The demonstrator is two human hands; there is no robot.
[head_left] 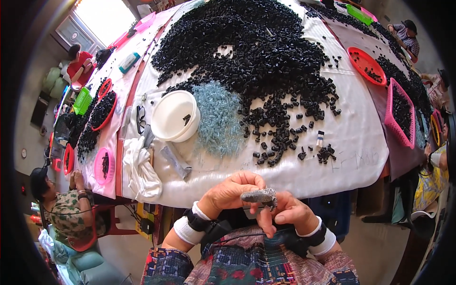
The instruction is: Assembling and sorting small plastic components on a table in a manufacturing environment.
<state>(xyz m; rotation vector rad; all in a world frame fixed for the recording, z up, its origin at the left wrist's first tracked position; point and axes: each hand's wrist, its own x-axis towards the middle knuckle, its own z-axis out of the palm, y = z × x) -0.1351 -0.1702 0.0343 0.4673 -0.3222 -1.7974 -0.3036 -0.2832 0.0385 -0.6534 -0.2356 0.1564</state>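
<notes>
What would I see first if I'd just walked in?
First, the huge heap of little black pieces across the table's upper middle. Next, the see-through bluish pile just right of the white bowl. Then, lower middle, the left hand and right hand close around a grey thing.

The head view, a wide fisheye, looks from above the person's left hand (228,192) and right hand (293,213), facing down and forward over the table (354,114). The hands are near; the tabletop stretches far, its edges bending at left and right.
</notes>
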